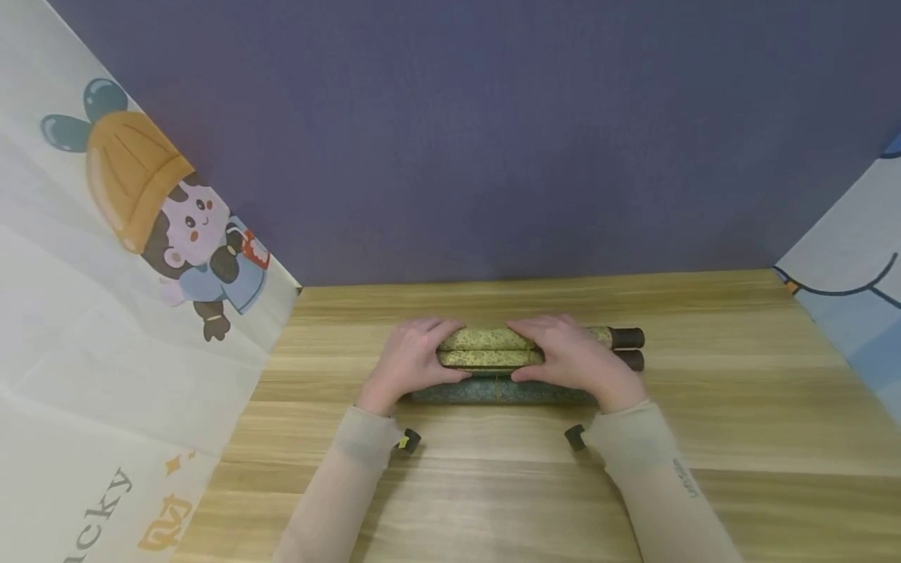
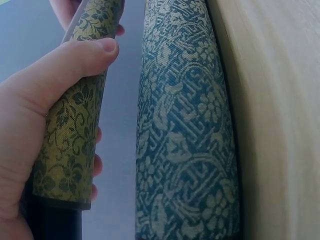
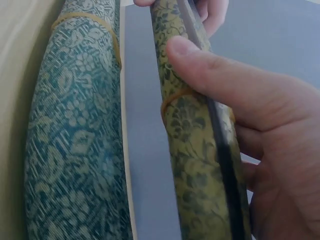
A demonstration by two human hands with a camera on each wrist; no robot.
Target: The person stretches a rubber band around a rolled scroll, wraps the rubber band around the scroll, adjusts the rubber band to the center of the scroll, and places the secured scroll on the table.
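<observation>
Two rolled scrolls in gold fabric with a dark floral pattern, the gold scrolls (image 1: 489,338), lie side by side between the hands. My left hand (image 1: 414,358) grips their left part, its thumb (image 2: 82,55) over the near roll and fingertips showing beneath. At the right part my right hand (image 1: 572,356) holds them the same way, its thumb close to a tan band (image 3: 177,97) round the gold roll. Dark end knobs (image 1: 628,338) stick out at the right. Nearer the body lies a teal patterned scroll (image 1: 493,390), apart from the gold pair in both wrist views.
The wood-grain table (image 1: 493,485) runs back to a dark blue-purple panel (image 1: 493,141). A white printed sheet (image 1: 84,336) with a cartoon figure borders the left side; another printed sheet (image 1: 845,258) stands on the right. Small dark pieces (image 1: 575,438) show beside both cuffs.
</observation>
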